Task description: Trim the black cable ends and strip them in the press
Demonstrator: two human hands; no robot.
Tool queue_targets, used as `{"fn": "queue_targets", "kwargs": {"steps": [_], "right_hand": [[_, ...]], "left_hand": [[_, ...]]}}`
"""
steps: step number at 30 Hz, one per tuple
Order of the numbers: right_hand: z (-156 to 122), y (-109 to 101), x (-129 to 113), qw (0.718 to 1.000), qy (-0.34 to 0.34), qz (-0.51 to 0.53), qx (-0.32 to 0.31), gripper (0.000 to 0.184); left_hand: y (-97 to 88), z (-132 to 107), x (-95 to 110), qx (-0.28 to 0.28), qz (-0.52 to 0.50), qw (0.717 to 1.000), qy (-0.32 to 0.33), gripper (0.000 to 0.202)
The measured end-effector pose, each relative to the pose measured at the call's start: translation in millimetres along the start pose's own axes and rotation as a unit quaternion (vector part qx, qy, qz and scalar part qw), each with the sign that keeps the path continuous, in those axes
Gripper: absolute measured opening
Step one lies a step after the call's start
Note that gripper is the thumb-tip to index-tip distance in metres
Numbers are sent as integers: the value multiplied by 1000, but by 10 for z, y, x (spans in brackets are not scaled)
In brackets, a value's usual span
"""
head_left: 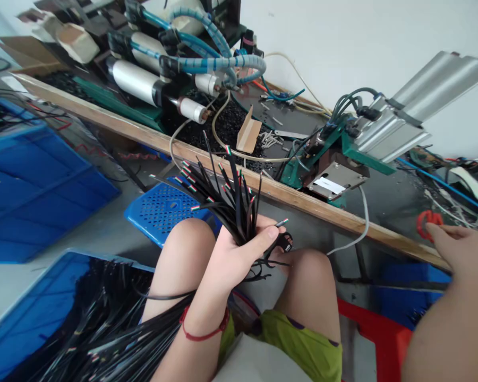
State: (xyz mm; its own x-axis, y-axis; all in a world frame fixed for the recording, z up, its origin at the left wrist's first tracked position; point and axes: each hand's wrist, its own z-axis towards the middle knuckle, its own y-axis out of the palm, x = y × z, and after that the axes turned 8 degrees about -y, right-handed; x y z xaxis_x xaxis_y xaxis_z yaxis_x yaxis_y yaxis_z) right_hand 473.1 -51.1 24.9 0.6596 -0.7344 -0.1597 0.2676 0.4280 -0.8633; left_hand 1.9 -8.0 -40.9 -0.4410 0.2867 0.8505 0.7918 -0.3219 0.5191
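Note:
My left hand is closed around a bundle of black cables with stripped red, white and green wire ends fanning upward. The bundle runs down across my lap into a blue crate at the lower left. My right hand reaches out to the right edge of the bench and touches a red-handled tool, probably scissors; its fingers point at the handles and their grip is unclear.
A wooden-edged workbench carries a pneumatic machine with white cylinders and blue hoses, plus a green press unit. A cardboard piece and black pellets lie between them. Blue crates stand at left, a red crate by my knee.

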Motion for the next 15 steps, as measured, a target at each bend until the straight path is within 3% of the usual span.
{"fn": "queue_targets", "kwargs": {"steps": [1, 3, 4, 5, 6, 7, 9, 10, 12, 15], "right_hand": [[-45, 10, -27, 999, 33, -10, -1, 59], [-398, -20, -214, 995, 90, 20, 35, 24], [-684, -58, -369, 992, 62, 92, 56, 7], [-1016, -108, -559, 977, 6, 190, 98, 4], [-1364, -165, -776, 947, -78, 308, 50, 8], [-1701, -222, -1010, 899, -158, 407, -39, 13], [-2245, -312, -1480, 794, -272, 515, -174, 18], [-2425, -334, -1691, 749, -306, 548, -214, 16], [-2604, -329, -2015, 702, -323, 593, -224, 17], [-2601, -250, -2257, 678, -313, 638, -186, 16]], "left_hand": [[4, 5, -5, 11, 5, 1000, 0, 33], [3, 14, -23, 32, 20, 999, -2, 35], [0, 20, -34, 42, 26, 999, -5, 36], [-4, 26, -46, 53, 29, 998, -7, 37], [-8, 33, -57, 63, 30, 998, -7, 37], [-12, 41, -65, 72, 32, 997, -2, 37], [-15, 55, -73, 86, 44, 995, 21, 33], [-16, 60, -73, 94, 55, 993, 38, 31], [-17, 67, -66, 115, 79, 987, 74, 29], [-21, 71, -57, 152, 96, 976, 119, 24]]}}
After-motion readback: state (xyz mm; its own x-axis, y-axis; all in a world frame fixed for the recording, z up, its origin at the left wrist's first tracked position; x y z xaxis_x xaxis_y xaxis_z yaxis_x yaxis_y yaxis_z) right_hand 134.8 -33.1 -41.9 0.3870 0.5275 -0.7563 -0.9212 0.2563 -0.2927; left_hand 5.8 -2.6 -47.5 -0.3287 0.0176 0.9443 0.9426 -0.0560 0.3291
